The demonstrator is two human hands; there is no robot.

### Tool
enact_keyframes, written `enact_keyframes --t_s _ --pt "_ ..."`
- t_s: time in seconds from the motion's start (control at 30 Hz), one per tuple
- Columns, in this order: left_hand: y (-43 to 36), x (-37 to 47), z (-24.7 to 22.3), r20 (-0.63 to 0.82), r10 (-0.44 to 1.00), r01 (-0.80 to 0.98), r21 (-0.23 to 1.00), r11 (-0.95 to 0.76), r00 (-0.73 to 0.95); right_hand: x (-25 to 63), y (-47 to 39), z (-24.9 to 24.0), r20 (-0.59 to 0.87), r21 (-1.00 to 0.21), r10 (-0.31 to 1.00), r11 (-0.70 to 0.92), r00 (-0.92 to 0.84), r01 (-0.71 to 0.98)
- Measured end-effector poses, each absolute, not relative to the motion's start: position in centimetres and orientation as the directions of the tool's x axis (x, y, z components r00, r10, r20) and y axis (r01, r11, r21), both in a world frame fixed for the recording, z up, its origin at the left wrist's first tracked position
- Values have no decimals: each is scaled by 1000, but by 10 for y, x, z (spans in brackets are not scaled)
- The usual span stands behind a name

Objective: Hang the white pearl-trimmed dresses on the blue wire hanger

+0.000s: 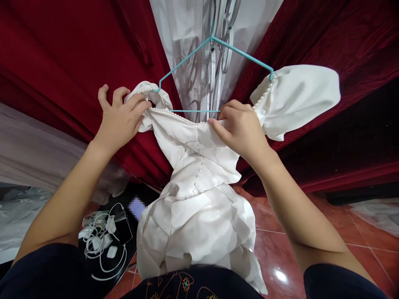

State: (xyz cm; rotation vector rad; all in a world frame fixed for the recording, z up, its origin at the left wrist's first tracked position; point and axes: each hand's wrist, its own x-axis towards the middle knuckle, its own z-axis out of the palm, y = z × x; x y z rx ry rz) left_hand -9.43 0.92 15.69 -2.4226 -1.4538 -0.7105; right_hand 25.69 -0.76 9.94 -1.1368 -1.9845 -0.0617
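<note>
2 hands (pixel 120 118) (pixel 241 126) on wht dress (pixel 196 216), blue hanger (pixel 246 55) inside, cables (pixel 101 245) nearby

Smooth white cloth with a soft sheen is seen in the dress (pixel 199 216); glossy tile is seen on the floor (pixel 274 253).

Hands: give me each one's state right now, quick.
Left hand: closed on the top edge of the dress, two fingers raised.
Right hand: closed, pinching the same edge.
</note>
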Motion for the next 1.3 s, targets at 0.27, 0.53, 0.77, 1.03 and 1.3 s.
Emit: enact_keyframes --t_s 0.27,0.53,0.77,1.03,1.3 --pt "7 -121 163 594 691 895 -121 -429 412 266 -10 100 677 -355 702 574 -221 737" --pt "-11 -119 125 509 742 884 -91 -458 437 265 -8 95 665 -374 708 592 -239 714" --pt "-45 -68 97 591 540 690 -39 -723 600 258 -10 94 680 -351 696 584 -229 732" --pt "-29 -24 111 838 486 787 120 -605 246 245 -16 98 666 -374 713 573 -219 729" --pt "-15 -31 108 745 598 784 168 -598 296 252 -18 96 738 -381 654 606 -165 699"
